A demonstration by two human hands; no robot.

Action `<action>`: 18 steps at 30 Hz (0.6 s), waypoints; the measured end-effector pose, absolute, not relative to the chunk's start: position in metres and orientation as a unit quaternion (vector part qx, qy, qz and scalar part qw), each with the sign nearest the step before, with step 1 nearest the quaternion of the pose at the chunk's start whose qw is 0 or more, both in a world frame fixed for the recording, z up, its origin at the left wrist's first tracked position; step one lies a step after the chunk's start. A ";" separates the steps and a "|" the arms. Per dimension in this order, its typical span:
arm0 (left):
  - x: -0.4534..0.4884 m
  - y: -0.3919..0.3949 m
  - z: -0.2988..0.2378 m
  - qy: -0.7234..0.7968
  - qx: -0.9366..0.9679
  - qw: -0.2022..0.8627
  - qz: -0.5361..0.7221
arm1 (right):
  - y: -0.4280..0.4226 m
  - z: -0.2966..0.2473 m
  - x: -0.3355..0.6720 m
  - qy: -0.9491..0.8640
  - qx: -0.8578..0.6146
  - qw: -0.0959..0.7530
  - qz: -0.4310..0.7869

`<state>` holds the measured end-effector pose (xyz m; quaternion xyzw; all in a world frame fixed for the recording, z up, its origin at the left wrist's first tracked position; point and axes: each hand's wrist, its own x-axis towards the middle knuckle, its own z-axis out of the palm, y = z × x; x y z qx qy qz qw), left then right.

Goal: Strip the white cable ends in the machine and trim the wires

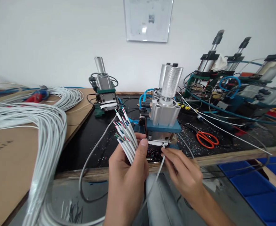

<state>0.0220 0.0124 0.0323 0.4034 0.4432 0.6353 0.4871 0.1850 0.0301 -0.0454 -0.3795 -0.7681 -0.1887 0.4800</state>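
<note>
My left hand (128,175) is wrapped around a bundle of white cables (127,135), whose cut ends point up and show small coloured wires. Just right of it, my right hand (183,171) pinches a single white cable (160,168) close to its end. That end meets the front of a pneumatic wire stripping machine (164,113) with a knurled silver cylinder on top and a blue plate beneath. Whether the tip sits inside the machine's slot cannot be made out. Small coloured scraps (154,154) lie under the machine's front.
A thick hank of white cable (50,131) hangs over cardboard at left. Another small machine (104,88) stands behind the bundle. Orange-handled scissors (207,139) lie right on the black bench (90,147). More machines (207,67) with blue hoses crowd the far right; blue bins (248,185) sit below.
</note>
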 end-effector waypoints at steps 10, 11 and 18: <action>0.023 0.006 0.030 0.449 0.399 0.503 0.622 | 0.019 -0.051 0.190 -0.775 -0.323 0.500 -0.213; 0.023 0.007 0.030 0.450 0.401 0.500 0.622 | 0.019 -0.051 0.190 -0.775 -0.324 0.499 -0.214; 0.023 0.015 0.040 0.431 0.423 0.473 0.642 | 0.026 -0.042 0.185 -0.769 -0.376 0.479 -0.196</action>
